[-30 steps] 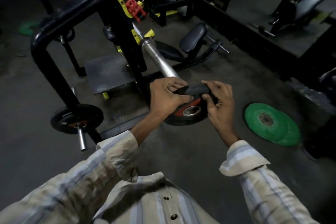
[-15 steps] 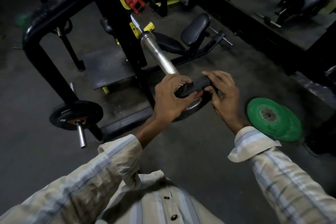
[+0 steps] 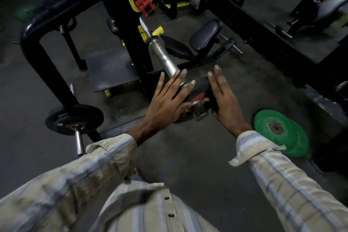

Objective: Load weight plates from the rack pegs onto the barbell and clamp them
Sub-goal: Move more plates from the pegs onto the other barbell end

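Observation:
A black weight plate (image 3: 200,87) with a red mark sits on the steel barbell sleeve (image 3: 163,56). The sleeve's end (image 3: 197,109) pokes out through the plate's hole. My left hand (image 3: 165,100) lies flat on the plate's left face, fingers spread and straight. On the plate's right side rests my right hand (image 3: 224,100), also flat with straight fingers. Neither hand curls around the plate. A red clamp (image 3: 143,2) hangs on the rack upright, beyond the bar. Low at the left, a rack peg (image 3: 79,140) carries another black plate (image 3: 64,118).
Green plates (image 3: 282,133) lie on the floor to the right. The black rack upright (image 3: 120,30) stands just left of the bar, with a curved black frame (image 3: 35,47) further left. A padded seat (image 3: 205,34) and black machine frames stand behind.
Both hands gripped the plate off the bar's end before. Now the plate is on the sleeve and both hands have opened flat against it.

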